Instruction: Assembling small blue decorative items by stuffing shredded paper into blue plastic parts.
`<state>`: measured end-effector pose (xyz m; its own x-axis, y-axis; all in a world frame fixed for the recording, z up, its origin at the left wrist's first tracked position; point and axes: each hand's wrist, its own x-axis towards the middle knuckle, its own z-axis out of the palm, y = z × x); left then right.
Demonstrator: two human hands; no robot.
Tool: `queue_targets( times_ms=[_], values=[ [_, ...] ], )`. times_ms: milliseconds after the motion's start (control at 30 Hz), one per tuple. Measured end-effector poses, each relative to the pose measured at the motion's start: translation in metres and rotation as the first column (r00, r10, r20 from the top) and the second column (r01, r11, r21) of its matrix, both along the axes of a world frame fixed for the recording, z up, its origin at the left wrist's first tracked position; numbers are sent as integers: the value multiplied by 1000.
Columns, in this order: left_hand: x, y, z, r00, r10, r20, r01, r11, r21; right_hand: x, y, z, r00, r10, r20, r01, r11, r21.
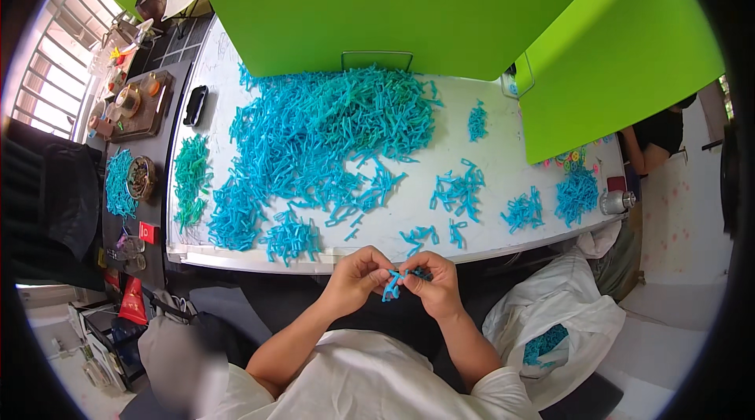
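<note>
Just off the table's near edge, my left hand (363, 274) and my right hand (434, 285) meet in front of my body. Between the pinched fingertips of both sits a small blue plastic clip-like piece (392, 288), partly covered by the fingers. More blue bits show behind my right fingers, too hidden to make out. On the white table (472, 263) ahead lies a large heap of similar blue and teal pieces (330, 121). Smaller clusters lie closer to my hands, among them a little group (419, 237) and a looser pile (459, 188).
Tall green panels (393, 11) stand along the table's far side. A white bag (550, 302) with blue pieces inside is at my right. Green pieces (191, 182) and a black tray (197, 105) lie at the left. A metal cylinder (617, 201) and another person's arm (641, 154) are far right.
</note>
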<state>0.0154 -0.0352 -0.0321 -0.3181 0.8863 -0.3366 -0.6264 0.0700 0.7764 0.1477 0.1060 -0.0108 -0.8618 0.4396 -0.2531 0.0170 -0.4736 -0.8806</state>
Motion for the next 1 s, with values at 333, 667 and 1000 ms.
queue_targets(
  times_ms=[333,667,1000],
  values=[
    [4,-3,7,985,-5,-174,-18,991,-131,-7,12,6,949,205,238,-204,978,-31],
    [21,9,6,890,-63,-451,-46,973,-225,16,-3,-11,967,-5,256,-24,993,112],
    [51,116,-11,671,-49,-740,-94,984,-150,57,73,-12,732,-650,203,674,735,-78]
  ],
)
